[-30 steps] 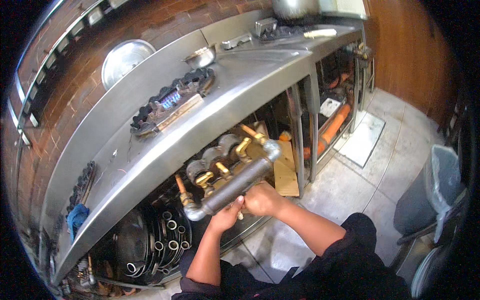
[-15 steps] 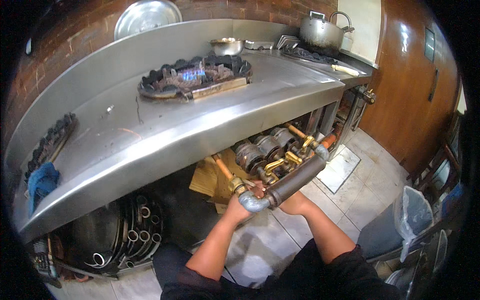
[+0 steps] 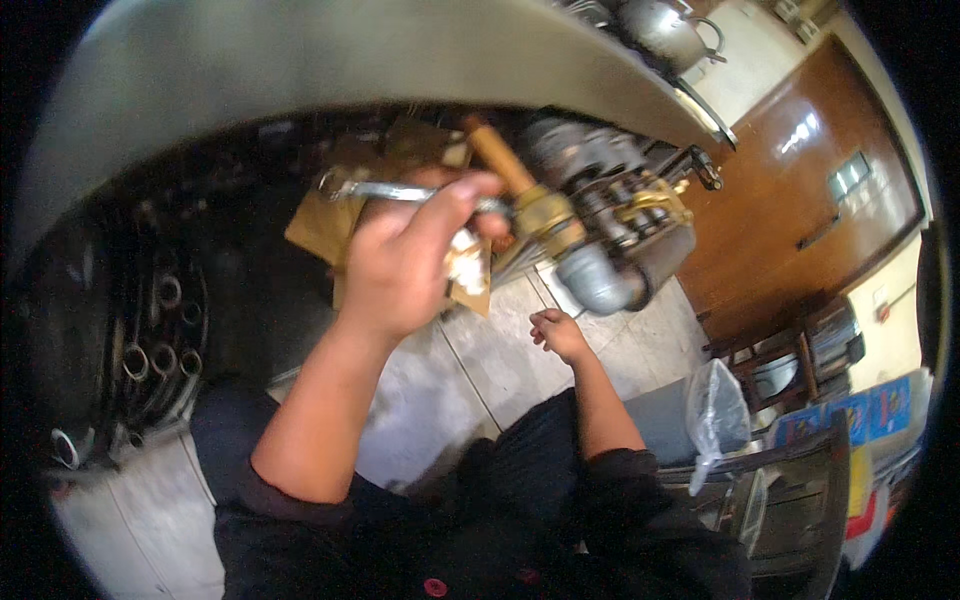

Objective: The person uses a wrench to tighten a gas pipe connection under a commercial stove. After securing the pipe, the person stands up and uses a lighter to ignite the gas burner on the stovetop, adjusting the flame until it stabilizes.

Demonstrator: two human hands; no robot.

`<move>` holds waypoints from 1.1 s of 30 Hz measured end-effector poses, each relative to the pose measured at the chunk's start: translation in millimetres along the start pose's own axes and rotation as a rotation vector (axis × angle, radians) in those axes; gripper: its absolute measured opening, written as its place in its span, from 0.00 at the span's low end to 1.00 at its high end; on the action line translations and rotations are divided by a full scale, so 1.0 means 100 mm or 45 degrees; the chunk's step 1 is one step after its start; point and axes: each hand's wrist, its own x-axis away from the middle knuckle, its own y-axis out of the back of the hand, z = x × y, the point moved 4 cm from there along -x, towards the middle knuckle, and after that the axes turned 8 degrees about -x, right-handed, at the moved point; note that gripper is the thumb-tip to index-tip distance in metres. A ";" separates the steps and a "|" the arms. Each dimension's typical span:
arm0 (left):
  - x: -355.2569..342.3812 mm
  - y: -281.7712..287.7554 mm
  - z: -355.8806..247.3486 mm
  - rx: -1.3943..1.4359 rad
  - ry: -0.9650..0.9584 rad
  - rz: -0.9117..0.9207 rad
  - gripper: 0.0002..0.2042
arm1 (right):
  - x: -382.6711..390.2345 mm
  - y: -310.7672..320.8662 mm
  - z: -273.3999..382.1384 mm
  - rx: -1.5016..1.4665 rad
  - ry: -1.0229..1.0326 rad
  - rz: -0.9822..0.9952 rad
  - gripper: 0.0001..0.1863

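A shiny metal wrench (image 3: 380,190) lies across the top of my left hand (image 3: 395,260), which is closed around it. Its far end reaches toward a brass fitting (image 3: 548,222) that joins a copper-coloured pipe (image 3: 500,158) to a grey elbow (image 3: 595,280); blur hides whether they touch. Beyond the elbow runs a thick dark gas pipe (image 3: 668,262) with brass valves (image 3: 645,202) along it. Lower down, apart from the pipe, my right hand (image 3: 556,333) has curled fingers; what they hold, if anything, is too small to make out.
A steel counter edge (image 3: 400,60) overhangs the pipework. Flattened cardboard (image 3: 318,225) lies behind my left hand. Pans with round handle ends (image 3: 135,362) stand at left. A grey bin (image 3: 665,420) with a plastic liner and a dark chair (image 3: 800,500) are at right.
My view has dropped and come nearer the pipework. My left hand has risen beside the brass fitting, showing the wrench. My right hand has come away from the dark pipe.
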 end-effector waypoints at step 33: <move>-0.07 0.26 -0.41 0.128 0.453 -0.045 0.11 | 0.09 -0.26 -0.20 0.447 -0.222 0.271 0.14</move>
